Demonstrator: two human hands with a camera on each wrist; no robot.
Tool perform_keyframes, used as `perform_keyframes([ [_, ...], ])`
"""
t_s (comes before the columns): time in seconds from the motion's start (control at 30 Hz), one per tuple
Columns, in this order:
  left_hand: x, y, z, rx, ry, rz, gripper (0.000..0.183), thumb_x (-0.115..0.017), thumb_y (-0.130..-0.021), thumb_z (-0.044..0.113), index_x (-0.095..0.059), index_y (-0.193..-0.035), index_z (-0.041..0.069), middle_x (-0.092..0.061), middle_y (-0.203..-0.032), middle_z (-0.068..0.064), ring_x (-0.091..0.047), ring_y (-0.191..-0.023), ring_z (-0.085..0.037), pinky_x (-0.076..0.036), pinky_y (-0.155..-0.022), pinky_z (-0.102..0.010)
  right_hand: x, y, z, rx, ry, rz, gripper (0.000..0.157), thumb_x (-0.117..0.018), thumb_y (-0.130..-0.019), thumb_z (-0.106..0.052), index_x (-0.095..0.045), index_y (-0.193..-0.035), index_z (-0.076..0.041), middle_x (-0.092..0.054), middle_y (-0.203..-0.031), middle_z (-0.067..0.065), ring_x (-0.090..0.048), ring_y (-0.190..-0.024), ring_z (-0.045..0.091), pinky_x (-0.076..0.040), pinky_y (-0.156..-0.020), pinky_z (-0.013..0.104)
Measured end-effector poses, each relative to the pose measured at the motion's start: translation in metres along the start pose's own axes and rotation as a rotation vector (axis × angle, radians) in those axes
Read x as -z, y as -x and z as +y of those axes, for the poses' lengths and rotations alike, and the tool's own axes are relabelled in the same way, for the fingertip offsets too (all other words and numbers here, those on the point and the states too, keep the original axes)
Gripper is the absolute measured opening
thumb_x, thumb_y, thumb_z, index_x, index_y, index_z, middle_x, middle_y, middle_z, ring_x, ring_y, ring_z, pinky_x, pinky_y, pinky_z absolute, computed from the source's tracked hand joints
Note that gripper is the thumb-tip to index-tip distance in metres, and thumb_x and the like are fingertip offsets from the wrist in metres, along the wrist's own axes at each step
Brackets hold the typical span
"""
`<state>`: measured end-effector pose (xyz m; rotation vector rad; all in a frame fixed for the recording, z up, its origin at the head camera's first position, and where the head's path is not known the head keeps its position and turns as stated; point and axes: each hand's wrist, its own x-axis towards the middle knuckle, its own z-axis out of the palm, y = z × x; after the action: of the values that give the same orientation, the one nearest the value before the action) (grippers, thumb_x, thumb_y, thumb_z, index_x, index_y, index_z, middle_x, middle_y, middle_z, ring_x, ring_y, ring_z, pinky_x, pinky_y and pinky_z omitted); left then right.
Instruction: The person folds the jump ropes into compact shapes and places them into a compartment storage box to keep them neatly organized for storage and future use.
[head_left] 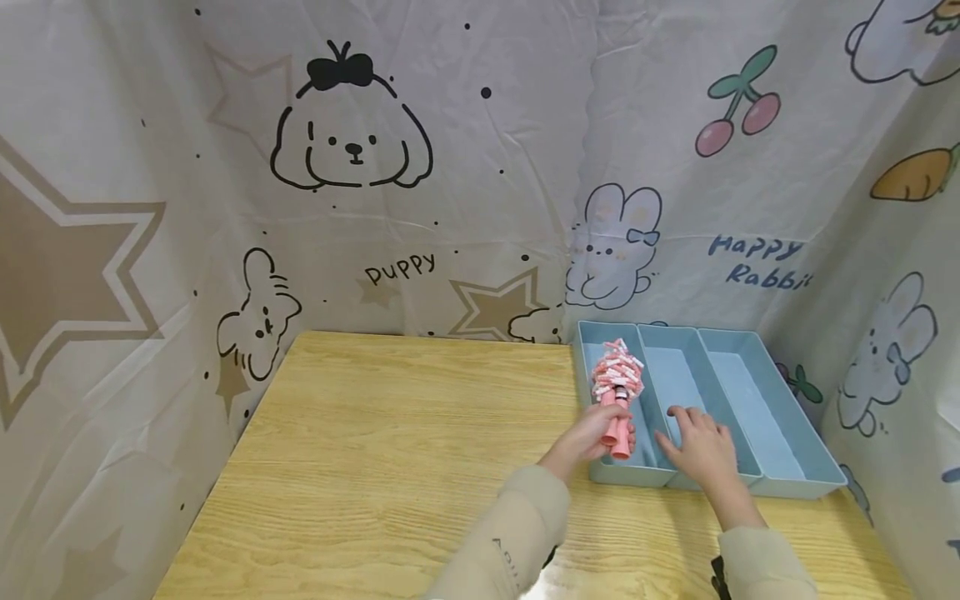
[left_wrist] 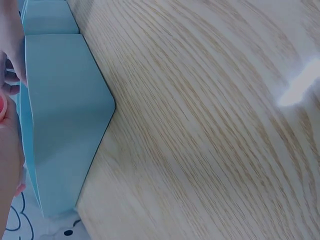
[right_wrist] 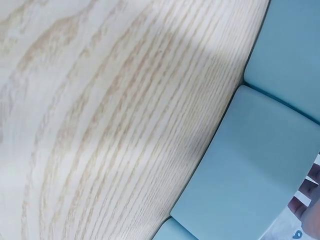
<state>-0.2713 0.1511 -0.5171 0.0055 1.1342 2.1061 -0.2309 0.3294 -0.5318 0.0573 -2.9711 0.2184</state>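
Note:
A bundled jump rope (head_left: 618,371), with two pink handles and pink-and-white beads, is held by my left hand (head_left: 587,433). The fingers wrap round both handles, and the beaded bundle points away over the left compartment of a blue three-part bin (head_left: 798,489). Over the middle compartment is my right hand (head_left: 699,446), its fingers loosely spread and holding nothing. In the left wrist view, one pink handle end (left_wrist: 2,106) shows at the frame's edge beside the bin's outer wall (left_wrist: 65,110). The right wrist view catches only a few right fingers (right_wrist: 297,206) past the bin's rim.
The bin stands at the right of a wood-grain table (head_left: 390,442), close to the back curtain (head_left: 487,167). Printed cloth also hangs along the left and right sides. Two dividers separate the bin's compartments.

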Motion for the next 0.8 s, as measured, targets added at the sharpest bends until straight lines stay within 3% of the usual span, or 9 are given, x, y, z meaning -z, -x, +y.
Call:
perform_keyframes([
  [0.4, -0.007, -0.012, -0.015, -0.027, -0.027, 0.077, 0.017, -0.04, -0.085, 0.001, -0.041, -0.071, 0.01, -0.045, -0.057, -0.002, -0.045, -0.046, -0.01, -0.043, -0.045, -0.022, -0.006, 0.001, 0.004, -0.016, 0.049, -0.119, 0.048, -0.058, -0.084, -0.037, -0.047, -0.119, -0.005, -0.049, -0.112, 0.025, -0.044, -0.105, 0.045, -0.031, -0.084, 0.062],
  [0.8, -0.019, -0.016, -0.023, -0.027, -0.04, 0.141, 0.017, -0.043, -0.082, 0.001, -0.043, -0.068, 0.009, -0.044, -0.057, -0.003, -0.044, -0.046, -0.011, -0.042, -0.044, -0.022, -0.006, 0.001, 0.005, -0.01, 0.044, -0.146, 0.045, -0.051, -0.087, -0.03, -0.044, -0.123, -0.004, -0.048, -0.114, 0.024, -0.044, -0.106, 0.043, -0.032, -0.083, 0.061],
])
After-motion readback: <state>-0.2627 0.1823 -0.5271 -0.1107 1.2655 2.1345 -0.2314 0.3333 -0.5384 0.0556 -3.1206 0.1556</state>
